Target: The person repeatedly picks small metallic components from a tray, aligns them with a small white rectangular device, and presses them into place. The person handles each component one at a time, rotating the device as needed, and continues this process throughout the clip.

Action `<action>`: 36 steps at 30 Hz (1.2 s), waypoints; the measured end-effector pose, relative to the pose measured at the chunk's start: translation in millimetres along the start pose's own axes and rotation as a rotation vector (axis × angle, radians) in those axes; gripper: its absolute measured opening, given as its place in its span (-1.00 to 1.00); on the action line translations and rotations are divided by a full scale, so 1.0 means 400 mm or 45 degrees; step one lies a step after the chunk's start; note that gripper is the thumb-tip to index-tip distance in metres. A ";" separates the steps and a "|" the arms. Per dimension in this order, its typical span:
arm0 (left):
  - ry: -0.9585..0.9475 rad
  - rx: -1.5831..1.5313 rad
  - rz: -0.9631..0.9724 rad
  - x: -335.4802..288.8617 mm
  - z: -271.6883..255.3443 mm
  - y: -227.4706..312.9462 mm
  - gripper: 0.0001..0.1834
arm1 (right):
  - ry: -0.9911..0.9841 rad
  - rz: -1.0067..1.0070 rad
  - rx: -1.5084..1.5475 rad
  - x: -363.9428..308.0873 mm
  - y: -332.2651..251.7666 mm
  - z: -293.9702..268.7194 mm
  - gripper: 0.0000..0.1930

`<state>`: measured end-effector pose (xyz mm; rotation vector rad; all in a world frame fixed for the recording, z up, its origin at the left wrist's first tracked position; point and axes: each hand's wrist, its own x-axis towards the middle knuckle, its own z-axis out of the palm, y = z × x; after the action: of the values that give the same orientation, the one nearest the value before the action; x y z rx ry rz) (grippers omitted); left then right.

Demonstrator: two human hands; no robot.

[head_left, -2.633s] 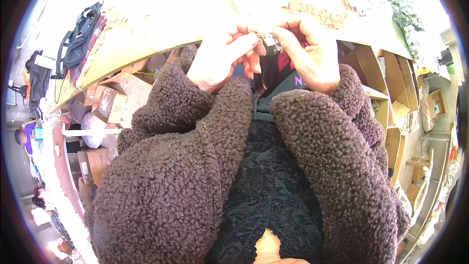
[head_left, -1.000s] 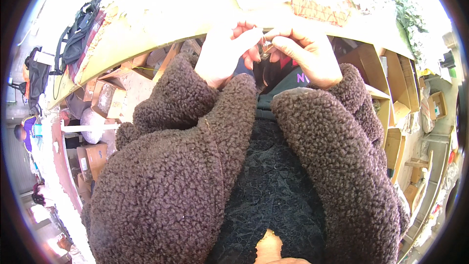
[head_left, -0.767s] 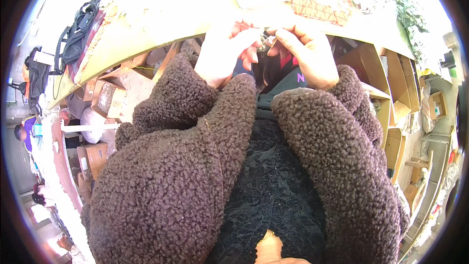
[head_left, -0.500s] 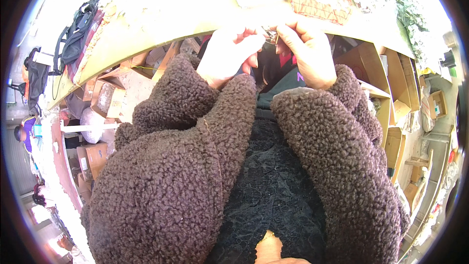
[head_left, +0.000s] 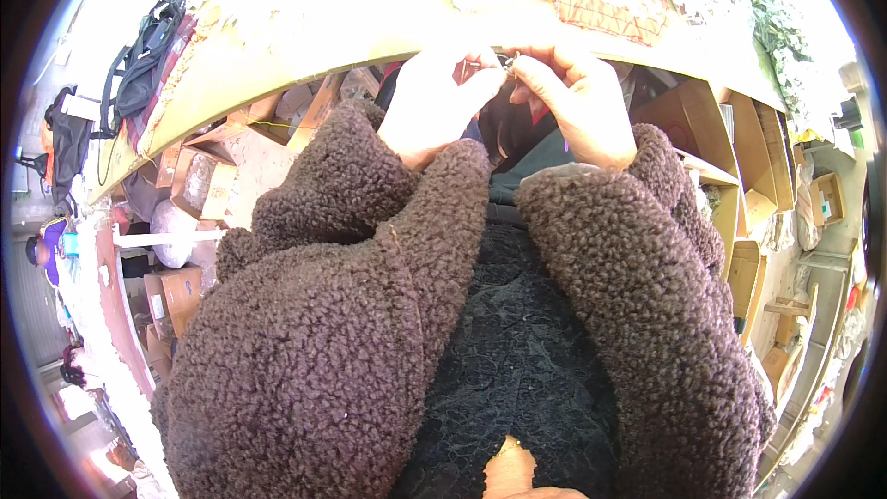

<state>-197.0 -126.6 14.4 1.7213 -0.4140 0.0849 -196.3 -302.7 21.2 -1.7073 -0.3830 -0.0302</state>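
Observation:
Both my hands meet at the table's near edge, over my lap. A small, partly metallic-looking piece (head_left: 509,64) sits between the fingertips, too small and too washed out by glare to name. My left hand (head_left: 427,103) is closed, its thumb and curled fingers pinched at the left side of that piece. From the right, my right hand (head_left: 589,109) pinches it between thumb and forefinger, with the other fingers curled. The fingertips nearly touch each other. Brown fleecy sleeves cover both my forearms.
A pale, overexposed table (head_left: 314,46) curves across the top. On it lie an orange-red gridded sheet (head_left: 605,2) and, at left, a black strapped bag (head_left: 148,60). Below are cardboard boxes (head_left: 679,125). Green foliage-like material (head_left: 783,23) is at far right. A person (head_left: 46,249) is at far left.
My hands have drawn closer together, and the small piece between the fingertips shows less. My left hand has turned slightly and shifted a little to the right.

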 end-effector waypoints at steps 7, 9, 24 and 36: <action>0.120 0.508 0.228 -0.013 -0.002 0.003 -0.88 | 0.059 0.227 0.296 0.008 0.001 0.007 -0.77; 0.182 0.485 0.304 -0.011 0.000 -0.002 -0.87 | 0.045 0.310 0.490 0.009 0.002 0.005 -0.80; 0.101 0.215 0.201 0.000 0.014 -0.029 -0.82 | 0.108 0.233 0.518 0.008 0.016 -0.009 -0.80; 0.343 0.868 0.828 0.008 0.021 -0.045 -0.85 | 0.009 0.356 0.717 0.008 0.021 -0.018 -0.82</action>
<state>-189.8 -133.0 -3.2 2.1242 -0.7890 1.0153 -189.7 -310.0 15.1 -1.1874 -0.1241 0.2541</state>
